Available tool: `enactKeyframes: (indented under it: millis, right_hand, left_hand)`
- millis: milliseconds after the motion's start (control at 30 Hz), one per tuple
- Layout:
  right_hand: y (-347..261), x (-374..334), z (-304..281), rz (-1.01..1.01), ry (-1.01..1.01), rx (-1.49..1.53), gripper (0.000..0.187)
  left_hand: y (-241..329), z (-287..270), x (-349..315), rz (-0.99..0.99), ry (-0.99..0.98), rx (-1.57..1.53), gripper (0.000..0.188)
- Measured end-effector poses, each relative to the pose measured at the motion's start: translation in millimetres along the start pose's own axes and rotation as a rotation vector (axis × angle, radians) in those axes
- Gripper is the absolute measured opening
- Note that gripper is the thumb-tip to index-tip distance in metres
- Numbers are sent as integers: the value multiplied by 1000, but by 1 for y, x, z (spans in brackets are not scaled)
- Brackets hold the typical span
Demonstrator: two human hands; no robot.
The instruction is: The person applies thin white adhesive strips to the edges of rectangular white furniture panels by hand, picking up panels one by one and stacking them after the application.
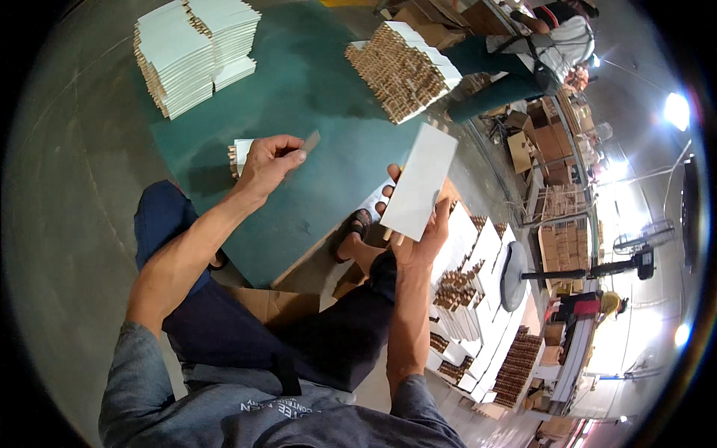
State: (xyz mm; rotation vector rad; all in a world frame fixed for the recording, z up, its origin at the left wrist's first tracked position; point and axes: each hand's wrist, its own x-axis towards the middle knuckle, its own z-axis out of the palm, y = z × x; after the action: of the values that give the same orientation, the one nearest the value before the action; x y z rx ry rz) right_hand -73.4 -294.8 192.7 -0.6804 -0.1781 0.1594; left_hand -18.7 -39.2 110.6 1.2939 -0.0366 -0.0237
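Note:
My left hand (pixel 270 160) is closed in a pinch on a small thin flat grey-brown piece (pixel 313 140), held above the green surface (pixel 321 89); I cannot make out what kind of piece it is. My right hand (pixel 418 243) grips a white rectangular panel (pixel 420 183), tilted, its broad face up. Wooden peg-like ends (pixel 393 237) show at the panel's lower edge, and fingertips wrap its left side. Partly hidden behind my left wrist, another white panel with wooden ends (pixel 242 151) lies on the green surface.
A tall stack of white panels (pixel 179 60) stands at the far left, another stack with wooden ends (pixel 399 71) at the far edge. More panels (pixel 478 313) are piled at right, beside a fan (pixel 642 257). A person (pixel 534 56) bends over far right. Cardboard (pixel 276 305) lies between my legs.

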Motion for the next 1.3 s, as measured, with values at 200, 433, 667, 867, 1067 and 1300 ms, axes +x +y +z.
enactKeyframes:
  millis: [200,433,667,867,1067,1300]
  right_hand:
    - [69,30,-21,264,101,-118,56]
    - [119,15,-16,620,117,-150,65]
    - [118,22,-16,619,112,-140,65]
    - [113,16,-14,586,174,-206,60]
    - [110,17,-9,522,161,-251,59]
    - [112,13,-54,533,208,-146,54]
  left_hand:
    - [15,-10,7,135,123,135,17]
    - [0,-12,18,295,67,419,15]
    - [-3,-25,33,287,196,599,18]
    - [-10,-13,25,599,179,868,13]
    - [-7,-7,21,601,161,754,10]
    - [-12,20,-22,657,-163,724,12]
